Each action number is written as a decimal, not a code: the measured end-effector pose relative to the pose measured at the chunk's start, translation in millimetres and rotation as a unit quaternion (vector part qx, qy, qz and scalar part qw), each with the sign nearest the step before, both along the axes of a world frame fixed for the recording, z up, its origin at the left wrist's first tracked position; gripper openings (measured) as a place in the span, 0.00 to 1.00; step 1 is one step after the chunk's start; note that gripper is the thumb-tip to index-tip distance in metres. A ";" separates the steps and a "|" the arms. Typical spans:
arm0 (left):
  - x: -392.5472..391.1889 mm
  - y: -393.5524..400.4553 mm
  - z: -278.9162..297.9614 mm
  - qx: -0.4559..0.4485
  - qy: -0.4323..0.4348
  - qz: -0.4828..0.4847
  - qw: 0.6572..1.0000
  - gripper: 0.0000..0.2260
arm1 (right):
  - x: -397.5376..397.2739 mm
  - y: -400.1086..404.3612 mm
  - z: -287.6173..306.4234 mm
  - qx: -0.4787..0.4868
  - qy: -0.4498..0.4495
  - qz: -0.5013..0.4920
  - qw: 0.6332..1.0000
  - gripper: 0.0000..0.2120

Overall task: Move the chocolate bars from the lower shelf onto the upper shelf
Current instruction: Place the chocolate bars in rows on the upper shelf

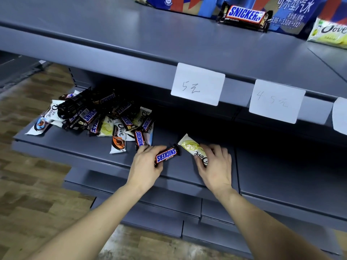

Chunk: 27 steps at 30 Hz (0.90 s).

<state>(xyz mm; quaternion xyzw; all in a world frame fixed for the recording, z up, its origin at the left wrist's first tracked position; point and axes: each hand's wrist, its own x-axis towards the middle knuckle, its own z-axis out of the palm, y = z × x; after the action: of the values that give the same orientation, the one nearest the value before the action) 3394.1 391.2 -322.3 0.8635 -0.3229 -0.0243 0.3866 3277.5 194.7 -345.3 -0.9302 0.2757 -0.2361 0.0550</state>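
A heap of Snickers and Dove bars (97, 117) lies at the left of the grey lower shelf (78, 147). My left hand (145, 166) grips a brown Snickers bar (167, 155) just right of the heap, near the shelf's front edge. Beside it, my right hand (216, 164) holds a pale yellow Dove bar (193, 148) by its near end. On the upper shelf (169, 40), one Snickers bar (245, 15) lies at the back and a yellow Dove bar (328, 32) lies at the far right.
Two white price tags (198, 84) (277, 101) hang from the upper shelf's front edge, with a third at the right frame edge. Blue drink cartons (293, 10) stand behind the upper bars. More grey shelves (150, 203) step out below. Wood-pattern floor lies at left.
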 end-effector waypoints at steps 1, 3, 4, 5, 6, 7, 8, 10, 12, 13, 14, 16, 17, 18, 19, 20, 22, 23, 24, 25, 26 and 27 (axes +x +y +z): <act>-1.2 1.0 0.9 0.001 0.004 0.004 1.000 0.24 | -0.2 0.1 0.1 -0.004 0.006 0.002 1.000 0.19; -2.4 1.9 0.4 0.007 0.013 0.008 1.000 0.24 | 0.0 1.2 0.6 -0.010 0.016 0.004 1.000 0.19; -2.5 1.9 -0.8 0.006 0.019 0.006 1.000 0.24 | 0.0 2.0 1.0 -0.014 0.019 0.004 1.000 0.19; -2.3 1.8 -2.3 0.001 0.028 0.004 1.000 0.25 | 0.1 2.7 1.5 -0.019 0.021 0.004 1.000 0.19; -1.7 1.5 -4.0 -0.003 0.038 0.000 0.999 0.25 | 0.3 3.2 2.2 -0.026 0.025 0.004 0.999 0.18; -1.4 1.3 -4.9 -0.004 0.046 -0.003 0.999 0.25 | 0.8 3.3 2.7 -0.034 0.032 0.005 0.999 0.18; -1.5 1.2 -5.3 -0.003 0.049 -0.005 0.999 0.25 | 1.1 2.8 3.2 -0.042 0.042 0.005 0.998 0.18; -3.2 0.8 -4.5 0.006 0.036 -0.006 0.999 0.24 | 1.3 1.5 5.3 -0.054 0.062 0.000 0.997 0.19; -7.3 0.3 -2.2 0.031 0.001 -0.004 1.000 0.24 | 0.0 0.7 8.5 -0.054 0.075 -0.004 0.996 0.19; -9.4 -0.8 -0.7 0.048 -0.010 0.001 0.999 0.24 | -1.3 0.5 10.2 -0.051 0.077 -0.003 0.996 0.19; -10.6 -2.4 0.7 0.067 -0.013 0.009 0.998 0.25 | -2.5 0.6 12.1 -0.047 0.079 0.000 0.996 0.19; -13.5 -7.7 3.5 0.102 -0.008 0.020 0.995 0.26 | -5.5 1.2 14.8 -0.036 0.085 0.004 0.996 0.19; -15.5 -11.7 5.2 0.111 -0.003 0.019 0.994 0.26 | -7.1 1.6 15.3 -0.033 0.088 0.005 0.996 0.19; -17.8 -16.8 6.2 0.112 0.005 0.011 0.994 0.27 | -8.9 2.1 15.2 -0.031 0.090 0.003 0.995 0.19; -19.9 -22.0 7.5 0.105 0.020 -0.002 0.994 0.28 | -10.9 2.3 15.1 -0.029 0.089 0.001 0.996 0.19; -21.1 -26.6 9.8 0.092 0.046 -0.017 0.995 0.30 | -13.0 1.9 15.2 -0.028 0.086 -0.002 0.996 0.19; -20.3 -32.0 13.2 0.059 0.085 -0.045 0.994 0.28 | -18.1 -0.5 15.9 -0.032 0.086 -0.006 0.996 0.18; -18.4 -32.4 13.6 0.058 0.067 -0.065 0.994 0.24 | -20.7 -2.4 17.0 -0.032 0.093 -0.008 0.995 0.18; -15.1 -31.3 13.4 0.075 0.032 -0.092 0.992 0.21 | -23.0 -4.5 18.4 -0.027 0.100 -0.011 0.995 0.19; -10.8 -29.6 12.7 0.101 0.001 -0.122 0.987 0.21 | -25.1 -6.6 19.6 -0.018 0.103 -0.018 0.994 0.19; -6.4 -27.9 11.8 0.131 -0.023 -0.152 0.979 0.24 | -27.4 -8.3 20.8 -0.007 0.101 -0.026 0.995 0.19; -2.4 -26.9 12.6 0.161 -0.041 -0.173 0.971 0.25 | -29.6 -9.5 21.8 0.004 0.096 -0.033 0.995 0.20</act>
<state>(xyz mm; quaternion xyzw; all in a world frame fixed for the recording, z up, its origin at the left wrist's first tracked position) 3391.7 364.3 -309.7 0.8454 -0.4749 -0.1076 0.2193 3247.9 185.2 -323.5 -0.9388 0.3108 -0.1465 0.0240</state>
